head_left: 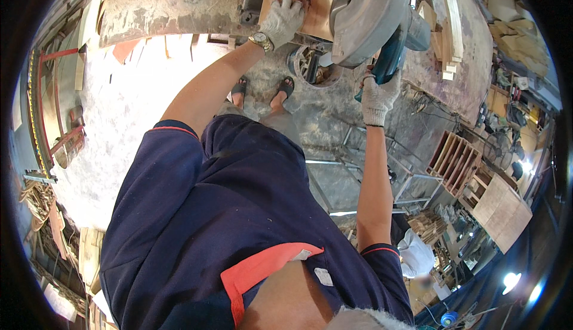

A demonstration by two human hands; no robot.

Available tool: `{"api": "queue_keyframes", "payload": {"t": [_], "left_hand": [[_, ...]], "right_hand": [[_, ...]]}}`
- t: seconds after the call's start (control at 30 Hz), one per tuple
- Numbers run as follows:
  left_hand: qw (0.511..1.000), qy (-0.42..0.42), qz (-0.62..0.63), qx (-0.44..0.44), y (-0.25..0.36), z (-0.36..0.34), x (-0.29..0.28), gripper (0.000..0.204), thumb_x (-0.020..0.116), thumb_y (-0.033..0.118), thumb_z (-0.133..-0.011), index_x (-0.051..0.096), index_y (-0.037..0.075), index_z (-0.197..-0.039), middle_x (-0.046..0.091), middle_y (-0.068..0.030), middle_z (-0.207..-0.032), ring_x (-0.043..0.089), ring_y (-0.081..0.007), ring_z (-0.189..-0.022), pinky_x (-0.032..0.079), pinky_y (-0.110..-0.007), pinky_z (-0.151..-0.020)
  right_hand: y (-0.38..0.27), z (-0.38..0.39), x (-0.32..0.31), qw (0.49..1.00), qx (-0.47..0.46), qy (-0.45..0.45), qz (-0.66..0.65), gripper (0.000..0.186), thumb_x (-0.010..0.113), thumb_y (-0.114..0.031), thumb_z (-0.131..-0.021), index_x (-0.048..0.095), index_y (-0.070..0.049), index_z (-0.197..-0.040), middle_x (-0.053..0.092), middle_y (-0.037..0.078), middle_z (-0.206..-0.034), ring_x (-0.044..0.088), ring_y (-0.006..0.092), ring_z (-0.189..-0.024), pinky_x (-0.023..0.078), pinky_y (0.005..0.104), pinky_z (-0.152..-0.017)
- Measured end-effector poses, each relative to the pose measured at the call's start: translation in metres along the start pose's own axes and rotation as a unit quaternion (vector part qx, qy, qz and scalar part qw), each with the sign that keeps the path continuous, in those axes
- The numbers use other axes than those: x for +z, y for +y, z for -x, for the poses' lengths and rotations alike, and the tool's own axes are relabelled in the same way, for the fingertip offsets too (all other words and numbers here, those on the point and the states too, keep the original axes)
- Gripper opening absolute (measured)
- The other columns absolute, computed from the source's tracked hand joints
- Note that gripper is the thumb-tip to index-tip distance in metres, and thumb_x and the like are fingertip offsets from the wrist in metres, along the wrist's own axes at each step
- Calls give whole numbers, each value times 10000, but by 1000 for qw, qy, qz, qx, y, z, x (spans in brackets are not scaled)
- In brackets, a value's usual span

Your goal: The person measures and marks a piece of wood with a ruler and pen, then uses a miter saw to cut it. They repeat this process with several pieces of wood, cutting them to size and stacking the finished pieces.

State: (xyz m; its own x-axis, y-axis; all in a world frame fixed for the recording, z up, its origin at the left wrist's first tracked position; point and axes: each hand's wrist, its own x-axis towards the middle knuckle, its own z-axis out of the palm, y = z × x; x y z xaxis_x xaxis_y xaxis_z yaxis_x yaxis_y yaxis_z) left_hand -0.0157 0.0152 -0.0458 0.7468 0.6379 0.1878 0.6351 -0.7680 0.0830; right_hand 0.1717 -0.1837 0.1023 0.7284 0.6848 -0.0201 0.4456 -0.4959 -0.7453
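A wooden board (317,17) lies on the bed of a miter saw (373,13), beside its large grey blade guard. My left hand (283,23), in a pale knit glove with bare fingertips, rests on the board's left part with its fingers spread flat. To the right of the guard, my right hand (379,96), gloved the same way, is closed around the saw's dark teal handle (391,60). The guard hides the blade, so I cannot tell whether it touches the board.
Pale wood strips (452,34) lie on the worktop (418,73) at right. A round bin (322,74) with scraps stands below the saw. Metal frames (412,180) and a slatted wooden rack (455,161) are to the right. Another person (415,252) is at lower right.
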Motion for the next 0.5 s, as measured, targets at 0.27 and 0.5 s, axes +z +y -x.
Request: {"api": "queue_keyframes", "payload": {"t": [0.27, 0.5], "left_hand": [[998, 57, 16, 14, -4, 3, 13, 438, 676, 126, -788, 633, 45, -1216, 563, -129, -1253, 507, -343, -1206, 429, -560, -1052], [999, 40, 4, 4, -1, 1, 6, 486, 722, 131, -749, 638, 48, -1220, 562, -127, -1260, 503, -350, -1216, 406, -583, -1071]], "right_hand": [[4, 2, 2, 1000, 1, 1, 2, 311, 660, -100, -800, 602, -14, -1093, 710, 110, -919, 656, 236, -747, 528, 384, -733], [9, 2, 6, 1000, -15, 11, 18, 306, 666, -99, -783, 601, -23, -1072, 700, 103, -907, 646, 246, -748, 524, 384, -744]]}}
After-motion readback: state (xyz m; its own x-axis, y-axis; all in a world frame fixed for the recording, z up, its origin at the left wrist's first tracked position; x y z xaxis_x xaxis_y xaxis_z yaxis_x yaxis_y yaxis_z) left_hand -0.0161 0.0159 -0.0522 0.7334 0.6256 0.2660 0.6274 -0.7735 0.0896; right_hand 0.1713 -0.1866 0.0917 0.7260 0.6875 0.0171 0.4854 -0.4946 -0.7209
